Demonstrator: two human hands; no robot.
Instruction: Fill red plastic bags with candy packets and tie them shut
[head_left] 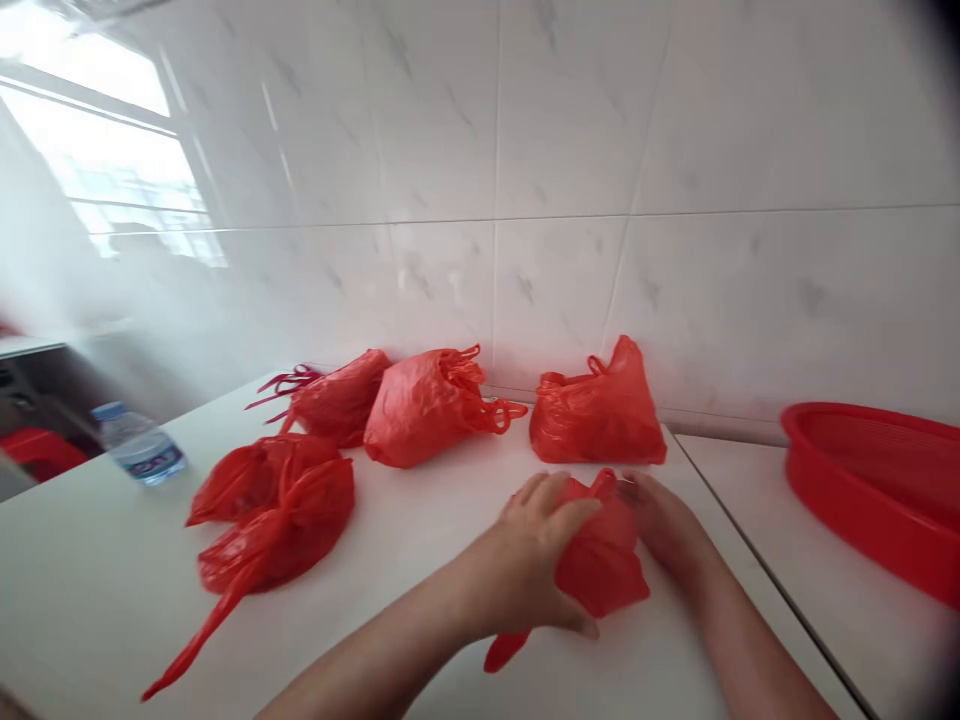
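Observation:
A small red plastic bag (600, 560) lies on the white table between my two hands. My left hand (529, 560) reaches round its left side, fingers and thumb spread wide apart against it. On the bag's upper right, my right hand (667, 520) has its fingers bent in at the edge, partly hidden and in shadow; they seem to pinch the plastic. A red strip of the bag sticks out below my left hand. Just behind stands another filled red bag (596, 415), close to the wall. What the bags contain cannot be made out.
Further left are a full red bag (424, 410), a darker red one (341, 395) and knotted red bags (281, 520) with a long trailing strip. A water bottle (142, 445) lies tilted at the left edge. A red basin (862, 500) sits right, past a table seam.

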